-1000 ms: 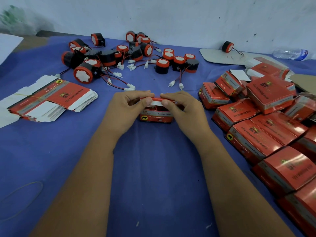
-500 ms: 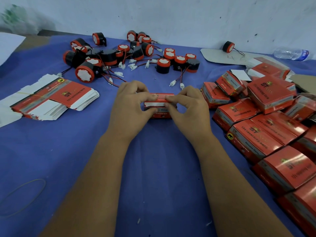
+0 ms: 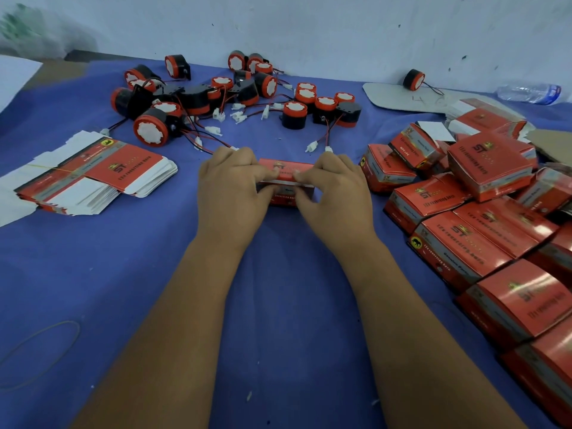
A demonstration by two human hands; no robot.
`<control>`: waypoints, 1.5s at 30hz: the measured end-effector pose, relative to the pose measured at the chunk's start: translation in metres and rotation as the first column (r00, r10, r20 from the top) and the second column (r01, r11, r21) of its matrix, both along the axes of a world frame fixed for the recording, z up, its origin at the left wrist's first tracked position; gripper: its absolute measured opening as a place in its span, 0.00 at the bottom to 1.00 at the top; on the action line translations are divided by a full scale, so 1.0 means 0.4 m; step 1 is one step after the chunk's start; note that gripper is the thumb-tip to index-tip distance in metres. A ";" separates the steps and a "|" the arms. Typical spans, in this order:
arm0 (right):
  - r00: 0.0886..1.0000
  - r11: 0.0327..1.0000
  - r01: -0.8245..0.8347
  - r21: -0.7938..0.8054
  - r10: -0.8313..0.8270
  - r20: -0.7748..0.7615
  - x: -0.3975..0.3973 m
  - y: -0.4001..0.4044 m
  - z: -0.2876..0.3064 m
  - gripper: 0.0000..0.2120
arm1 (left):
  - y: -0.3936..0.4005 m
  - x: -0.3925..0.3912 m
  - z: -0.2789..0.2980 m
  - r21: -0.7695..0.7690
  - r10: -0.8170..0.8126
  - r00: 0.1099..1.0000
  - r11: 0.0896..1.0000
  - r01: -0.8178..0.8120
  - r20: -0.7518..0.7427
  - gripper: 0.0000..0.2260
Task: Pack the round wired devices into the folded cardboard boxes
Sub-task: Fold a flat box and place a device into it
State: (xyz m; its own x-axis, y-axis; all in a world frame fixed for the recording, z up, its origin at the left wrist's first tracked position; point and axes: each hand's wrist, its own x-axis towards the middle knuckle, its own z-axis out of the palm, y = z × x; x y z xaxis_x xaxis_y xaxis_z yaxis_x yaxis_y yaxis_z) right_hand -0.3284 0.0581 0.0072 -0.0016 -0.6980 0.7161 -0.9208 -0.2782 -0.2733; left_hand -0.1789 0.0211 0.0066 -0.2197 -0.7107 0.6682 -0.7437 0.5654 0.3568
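Box [image 3: 286, 184] pinched shut between left hand [image 3: 230, 188] and right hand [image 3: 335, 193], contents hidden, finished boxes [image 3: 458, 236] heaped rightward, bare cloth [image 3: 123, 274] left nearer.

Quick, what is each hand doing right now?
Left hand: fingers pinch the red box.
Right hand: fingers pinch the same red box.

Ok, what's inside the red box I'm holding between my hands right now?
Nothing inside shows. The red box sits on the blue cloth with its white flap folded across the top, and the left hand and right hand pinch it there, covering the contents.
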 end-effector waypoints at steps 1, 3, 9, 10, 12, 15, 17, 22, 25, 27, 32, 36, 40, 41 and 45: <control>1.000 1.000 0.018 0.023 -0.018 -0.004 0.003 0.001 0.000 0.03 | 0.000 -0.001 0.001 0.006 0.009 1.000 1.000 -0.009 0.001 0.07; 0.999 0.997 0.053 0.050 -0.053 -0.008 0.009 0.002 0.000 0.05 | 0.001 -0.002 0.002 0.017 0.018 1.000 1.000 -0.018 0.001 0.07; 0.992 0.992 0.126 0.011 -0.125 -0.015 0.032 0.011 0.004 0.11 | 0.019 -0.007 0.006 0.006 0.050 0.999 0.999 -0.050 0.013 0.06; 0.990 0.991 0.134 0.002 -0.134 -0.035 0.034 0.013 0.004 0.11 | 0.021 -0.008 0.007 -0.001 0.058 0.998 0.998 -0.058 0.026 0.06; 0.983 0.988 0.152 -0.029 -0.154 -0.102 0.038 0.016 0.005 0.11 | 0.028 -0.011 0.010 -0.011 0.088 0.995 0.996 -0.087 0.053 0.04; 0.963 0.987 0.136 -0.088 -0.153 -0.222 0.049 0.015 0.004 0.09 | 0.038 -0.022 0.014 -0.019 0.123 0.988 0.992 -0.121 0.093 0.04; 0.965 0.990 0.112 -0.090 -0.130 -0.228 0.059 0.013 0.001 0.10 | 0.042 -0.031 0.015 -0.007 0.127 0.986 0.992 -0.127 0.109 0.08; 0.987 0.986 0.157 0.052 -0.158 0.024 0.080 -0.002 0.009 0.12 | 0.037 -0.037 0.020 0.039 0.117 0.984 0.992 -0.124 0.137 0.09; 0.984 0.983 0.162 0.088 -0.167 0.057 0.072 -0.004 0.005 0.10 | 0.037 -0.038 0.020 0.071 0.111 0.984 0.990 -0.122 0.139 0.09; 0.988 0.985 0.137 0.104 -0.143 0.058 0.065 -0.001 0.001 0.08 | 0.034 -0.038 0.018 0.086 0.091 0.990 0.991 -0.100 0.110 0.09; 0.980 0.979 0.166 0.119 -0.177 0.088 0.073 -0.007 0.006 0.07 | 0.035 -0.047 0.009 0.181 0.067 0.997 0.981 -0.072 0.033 0.09; 0.941 0.934 0.339 0.116 -0.337 -0.035 0.068 0.009 -0.003 0.09 | 0.034 -0.048 0.008 0.441 -0.168 0.857 0.800 0.407 -0.487 0.17; 0.955 0.946 0.296 -0.133 -0.294 0.030 0.053 0.031 0.010 0.18 | 0.038 -0.066 0.038 0.337 -0.019 0.370 0.372 0.865 -0.929 0.19; 0.981 0.970 0.192 -0.147 -0.189 0.031 0.057 0.033 0.010 0.18 | 0.038 -0.061 0.041 0.356 -0.025 0.418 0.477 0.804 -0.908 0.19; 0.993 0.973 -0.117 0.200 0.113 0.033 0.076 0.021 0.000 0.15 | -0.014 0.046 0.025 0.273 0.153 0.867 0.962 -0.021 -0.474 0.16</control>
State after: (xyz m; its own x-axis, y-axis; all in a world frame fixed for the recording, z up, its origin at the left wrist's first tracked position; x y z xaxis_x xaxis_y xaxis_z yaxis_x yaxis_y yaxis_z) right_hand -0.2978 0.0665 0.0073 0.0734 -0.8240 0.5619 -0.8794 -0.3192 -0.3533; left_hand -0.1606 0.0154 0.0166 0.1564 -0.8688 0.4699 -0.4793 0.3492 0.8052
